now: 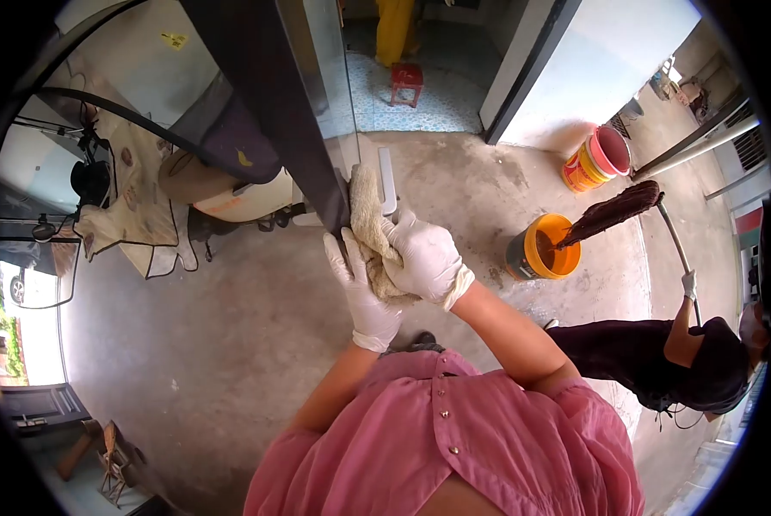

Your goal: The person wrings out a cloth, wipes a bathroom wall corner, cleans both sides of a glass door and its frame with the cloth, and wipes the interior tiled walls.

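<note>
While gripping the beige cloth (368,202) beside the dark frame (308,120) with the right hand (426,258), touching it with the unclenched left hand (368,301).

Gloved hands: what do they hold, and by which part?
A beige cloth: the right hand grips its bunched middle; whether the left hand holds it is unclear.

grey floor (188,344) | pale wall (609,60) | red stool (407,77) | blue tiles (453,113)

Fairly even daylight. Opening (43,331) at lower left overexposed; wall (605,73) at upper right bright. Cloth (368,211) at centre reasonably sharp. Strong fisheye bending toward edges; corners black.
</note>
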`<state>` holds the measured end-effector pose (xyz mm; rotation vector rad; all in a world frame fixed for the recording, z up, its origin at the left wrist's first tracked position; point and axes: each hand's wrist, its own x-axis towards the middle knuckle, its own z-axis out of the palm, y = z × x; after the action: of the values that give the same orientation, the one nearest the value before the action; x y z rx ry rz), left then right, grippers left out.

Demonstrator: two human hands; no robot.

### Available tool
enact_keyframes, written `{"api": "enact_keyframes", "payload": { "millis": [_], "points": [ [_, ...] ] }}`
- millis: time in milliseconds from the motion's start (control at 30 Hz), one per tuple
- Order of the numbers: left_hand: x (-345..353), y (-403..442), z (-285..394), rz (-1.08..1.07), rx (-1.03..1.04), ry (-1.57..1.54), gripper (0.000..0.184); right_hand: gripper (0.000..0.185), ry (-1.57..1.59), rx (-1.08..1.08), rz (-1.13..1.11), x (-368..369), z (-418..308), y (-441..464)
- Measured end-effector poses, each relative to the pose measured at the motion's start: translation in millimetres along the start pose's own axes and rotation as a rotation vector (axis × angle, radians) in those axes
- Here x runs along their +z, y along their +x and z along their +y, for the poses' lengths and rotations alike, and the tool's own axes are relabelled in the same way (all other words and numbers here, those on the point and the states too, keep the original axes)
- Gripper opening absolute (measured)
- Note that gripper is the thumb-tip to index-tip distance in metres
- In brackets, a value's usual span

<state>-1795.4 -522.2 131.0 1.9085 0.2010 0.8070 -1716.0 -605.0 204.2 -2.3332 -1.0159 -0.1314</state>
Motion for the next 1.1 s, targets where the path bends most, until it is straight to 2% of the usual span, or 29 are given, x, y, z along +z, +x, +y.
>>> {"api": "enact_keyframes", "payload": {
  "millis": [33, 67, 100, 133, 167, 233, 267, 300, 333, 367, 400, 467, 533, 567, 600, 633, 700, 733, 800, 867, 933, 967, 1000, 1033, 1100],
  "points": [
    [7.1, -7.6, -6.6, -0.014, -0.067, -0.14, 0.119, 0.021, 0.006, 0.003, 0.008, -0.6, 1.2, -4.5],
    [14.3, -17.5, -14.3, -0.021, -0.062, -0.135, 0.119, 0.024, -0.006, 0.025, -0.083, 1.7, 2.1, -9.5],
    [21.7, -29.9, -20.1, -0.017, -0.286, -0.504, 0.113, 0.026, -0.014, 0.048, -0.176, 4.3, 5.0, -16.9],
    [23.5, -42.8, -26.8, -0.013, -0.517, -0.869, 0.106, 0.026, -0.006, 0.056, -0.17, 17.7, 17.6, -27.8],
    [18.7, -54.7, -32.1, -0.026, -0.518, -0.861, 0.106, 0.029, 0.104, 0.126, -0.226, 41.8, 40.2, -41.8],
    [9.5, -67.0, -41.1, -0.295, -0.28, -0.234, 0.088, 0.032, 0.213, 0.202, -0.27, 75.7, 75.3, -66.7],
    [7.4, -63.6, -42.1, -0.308, -0.283, -0.232, 0.088, 0.032, 0.41, 0.346, -0.245, 89.2, 86.6, -84.3],
    [4.5, -57.8, -41.1, -0.391, -0.253, -0.241, 0.081, 0.032, 0.608, 0.494, -0.223, 91.1, 86.7, -94.9],
    [0.8, -55.9, -38.6, -0.473, -0.23, -0.25, 0.074, 0.032, 0.616, 0.516, -0.229, 91.5, 88.7, -107.3],
    [-4.1, -53.3, -30.2, -0.557, -0.289, -0.178, 0.07, 0.031, 0.978, 0.689, -0.189, 79.6, 83.8, -111.9],
    [2.5, -56.2, -43.7, -0.564, -0.3, -0.318, 0.067, 0.032, 1.34, 0.861, -0.131, 72.4, 83.8, -118.7],
    [6.8, -60.0, -57.8, -0.64, -0.376, -0.392, 0.062, 0.041, 1.704, 0.905, -0.123, 70.8, 97.7, -142.8],
    [1.7, -62.2, -55.9, -0.696, -0.459, -0.362, 0.062, 0.046, 1.788, 0.991, -0.095, 66.2, 108.4, -167.2],
    [0.0, -62.1, -55.7, -0.749, -0.433, -0.248, 0.062, 0.049, 1.727, 1.048, -0.159, 80.2, 130.4, -187.7],
    [-1.4, -61.7, -54.5, -0.803, -0.405, -0.133, 0.062, 0.049, 1.74, 1.061, -0.142, 86.9, 143.3, -204.9],
    [-1.8, -58.2, -51.4, -0.825, -0.411, -0.127, 0.062, 0.048, 1.701, 1.192, -0.048, 91.7, 152.6, -220.5],
    [2.7, -41.9, -42.8, -0.933, -0.146, 0.481, 0.066, 0.047, 1.552, 1.402, 0.175, 101.1, 166.4, -250.0],
    [6.7, -32.3, -36.9, -0.956, -0.143, 0.485, 0.066, 0.047, 1.565, 1.416, 0.191, 102.9, 171.6, -267.0],
    [19.1, -13.7, -26.9, -0.892, 0.138, 0.945, 0.071, 0.047, 1.371, 1.512, 0.378, 102.4, 177.5, -301.4],
    [29.5, 0.4, -31.6, -0.667, 0.4, 1.034, 0.077, 0.048, 1.297, 1.615, 0.404, 106.3, 181.8, -338.8],
    [46.6, 13.5, -37.8, -0.63, 0.459, 1.23, 0.077, 0.05, 1.222, 1.708, 0.428, 112.2, 190.0, -379.5],
    [54.8, 17.6, -48.9, -0.698, 0.413, 1.334, 0.079, 0.051, 1.266, 1.744, 0.437, 115.9, 192.4, -403.3],
    [61.1, 18.0, -59.9, -0.74, 0.428, 1.391, 0.073, 0.052, 1.309, 1.777, 0.444, 120.3, 193.5, -425.4],
    [67.2, 14.0, -76.5, -0.793, 0.441, 1.396, 0.067, 0.041, 1.344, 1.818, 0.557, 125.7, 193.7, -445.7],
    [79.1, 0.6, -115.1, -0.883, 0.472, 1.413, 0.053, 0.041, 1.303, 1.897, 0.578, 124.7, 190.0, -474.8]
  ]
}}
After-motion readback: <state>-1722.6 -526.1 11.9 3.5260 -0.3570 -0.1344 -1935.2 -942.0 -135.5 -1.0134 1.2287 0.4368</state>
